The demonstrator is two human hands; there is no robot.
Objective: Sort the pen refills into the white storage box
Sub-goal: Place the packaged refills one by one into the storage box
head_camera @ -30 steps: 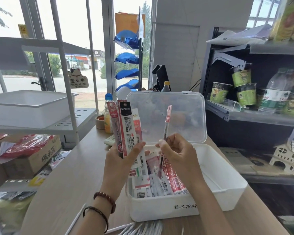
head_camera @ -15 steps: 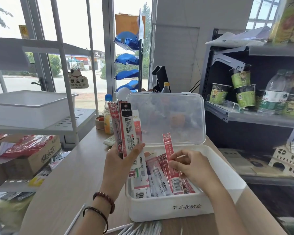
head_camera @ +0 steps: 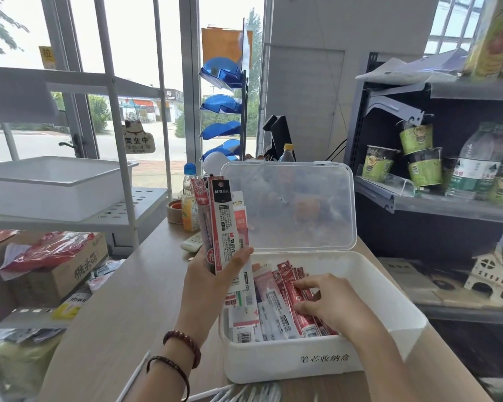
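Roughly halfway, I'd guess: a row of pen refills (head_camera: 269, 307) lies packed along the left half of the white storage box (head_camera: 288, 365), with the lid (head_camera: 288, 204) flipped up behind. My right hand (head_camera: 323, 303) is down inside, thumb and fingers pinching a red refill pack (head_camera: 288, 281) that lies on that row. My left hand (head_camera: 212, 282) grips a fan of packs (head_camera: 222, 221) above the box's left edge, so plenty left to sort.
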